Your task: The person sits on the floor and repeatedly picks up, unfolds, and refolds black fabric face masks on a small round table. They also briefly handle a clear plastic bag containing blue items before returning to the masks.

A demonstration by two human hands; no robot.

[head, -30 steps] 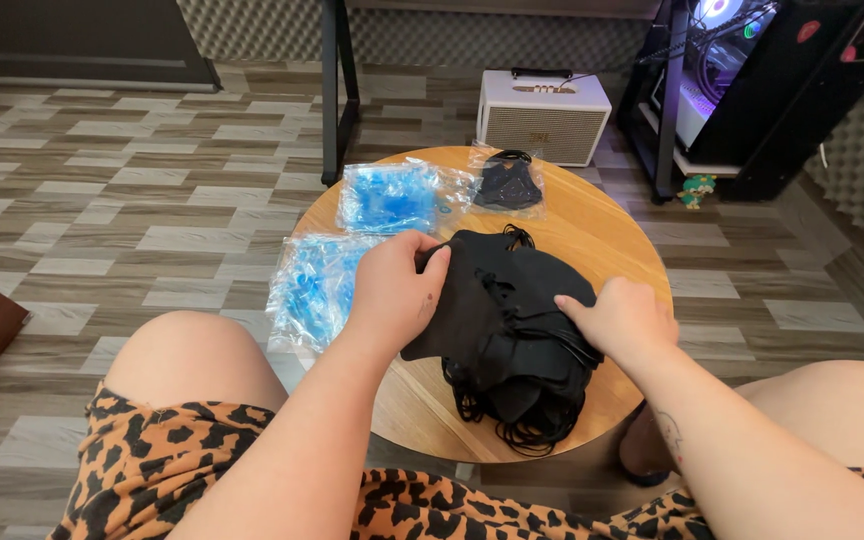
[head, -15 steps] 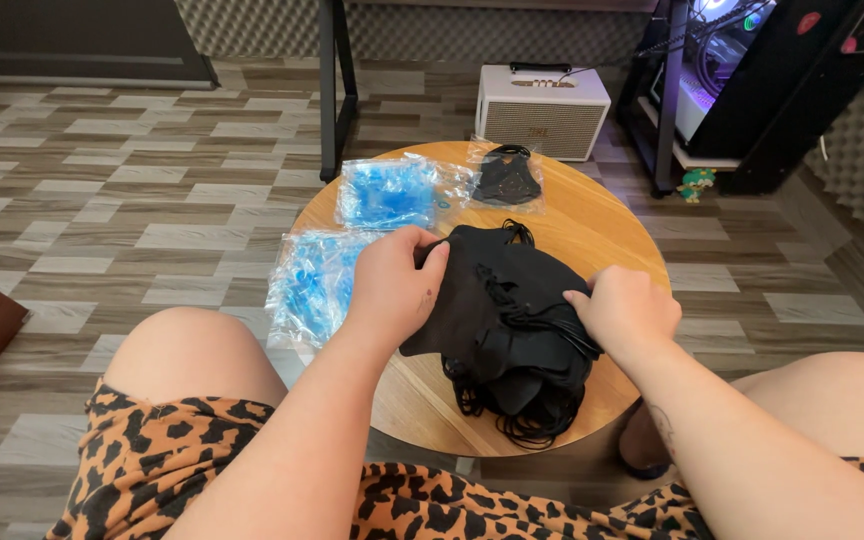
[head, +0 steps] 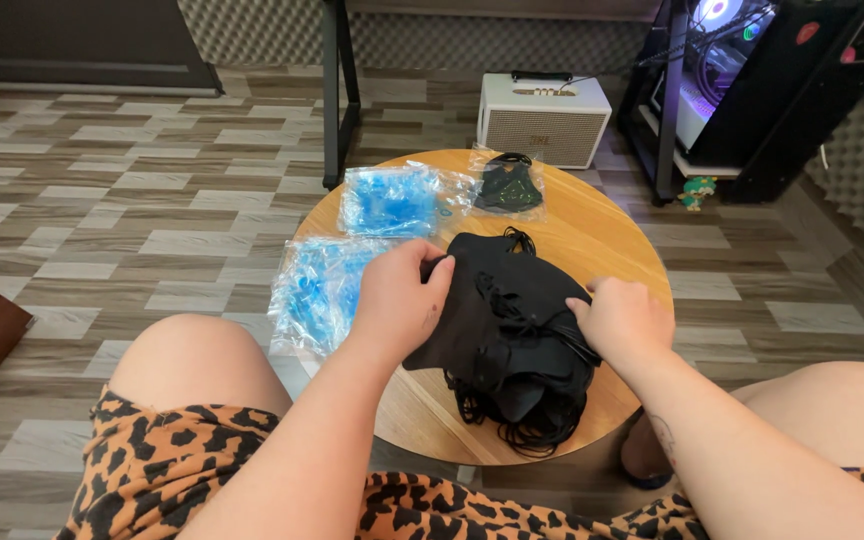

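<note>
Work surface: a small round wooden table [head: 612, 250] standing on a wood-pattern tile floor [head: 112, 190]. A pile of black face masks [head: 512, 340] with loose ear loops occupies the centre of the table and reaches its near edge, where the loops hang tangled.

Left hand [head: 399, 300]: fingers closed on the left edge of the pile, thumb and fingertips pinching the black fabric at its upper left corner.

Right hand [head: 620, 318]: resting on the right side of the pile, fingers curled together and pressing into the top layers; whether it pinches a single mask cannot be told.

At the left edge of the table lies a clear bag of blue masks [head: 317, 290], partly overhanging. A second clear bag of blue masks [head: 389, 200] lies at the far-left edge. Just beside it, at the far edge, lies a small clear bag holding a black mask [head: 508, 185]. Both hands are well apart from the two far bags
</note>
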